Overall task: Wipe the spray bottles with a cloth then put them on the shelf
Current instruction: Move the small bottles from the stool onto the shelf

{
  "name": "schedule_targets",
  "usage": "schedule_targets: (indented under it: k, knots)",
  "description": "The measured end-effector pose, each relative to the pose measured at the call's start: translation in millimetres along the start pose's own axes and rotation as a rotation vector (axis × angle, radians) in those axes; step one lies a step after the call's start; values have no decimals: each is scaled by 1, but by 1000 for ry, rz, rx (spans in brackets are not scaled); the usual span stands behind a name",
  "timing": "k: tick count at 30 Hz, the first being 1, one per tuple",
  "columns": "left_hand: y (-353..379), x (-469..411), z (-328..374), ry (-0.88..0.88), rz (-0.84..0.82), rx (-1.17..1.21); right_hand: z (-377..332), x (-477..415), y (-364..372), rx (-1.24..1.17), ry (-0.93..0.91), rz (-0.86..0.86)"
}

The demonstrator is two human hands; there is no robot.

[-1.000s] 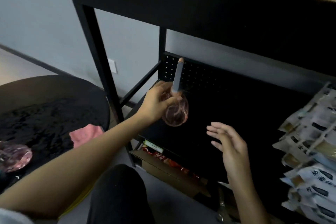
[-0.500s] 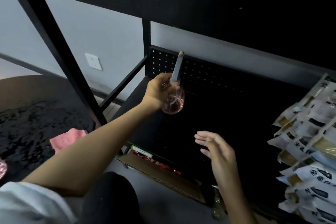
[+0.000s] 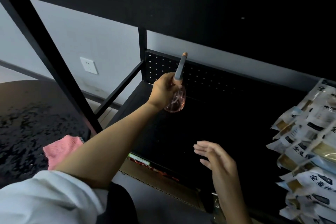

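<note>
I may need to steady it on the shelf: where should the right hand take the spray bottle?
Probably the round belly of the spray bottle, from its right: the left hand grips the neck from the left, leaving that side bare.

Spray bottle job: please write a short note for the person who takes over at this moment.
Left hand grips the pink spray bottle by its neck, on or just above the black shelf, near the pegboard back.
Right hand open, holds nothing, before the shelf.
Pink cloth lies on the dark table.
Wiping: cannot tell.
To do: set the bottle down, release.
Other bottles: none in view.
</note>
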State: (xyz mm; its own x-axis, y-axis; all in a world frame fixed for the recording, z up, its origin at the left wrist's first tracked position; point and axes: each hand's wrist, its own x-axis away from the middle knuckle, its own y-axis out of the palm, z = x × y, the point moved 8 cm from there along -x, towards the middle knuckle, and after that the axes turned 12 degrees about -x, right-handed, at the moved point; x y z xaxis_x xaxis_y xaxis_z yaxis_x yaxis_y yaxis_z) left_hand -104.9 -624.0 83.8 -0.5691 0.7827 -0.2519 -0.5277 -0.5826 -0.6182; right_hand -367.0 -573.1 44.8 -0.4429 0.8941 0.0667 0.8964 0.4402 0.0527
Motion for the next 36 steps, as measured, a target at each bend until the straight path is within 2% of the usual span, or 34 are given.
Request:
schedule_targets:
  k: [5,12,19,23,30,36]
  knots:
    - [-5,4,-3,0,-16,28,-2,1,6,20,-19,-15]
    - [-29,33,-21,-151,58,109,-25,-5,19,-1,-83,-50]
    - [-91,109,-17,-99,-17,98,-55,10,48,-2,-137,-128]
    - [-143,164,-28,-104,-27,121,-65,32,88,-18,-144,-237]
    - [-265,271,-97,-249,176,86,-37,87,200,-109,-75,-460]
    - [-353,358,-163,-417,385,19,-8,131,299,-79,-41,-664]
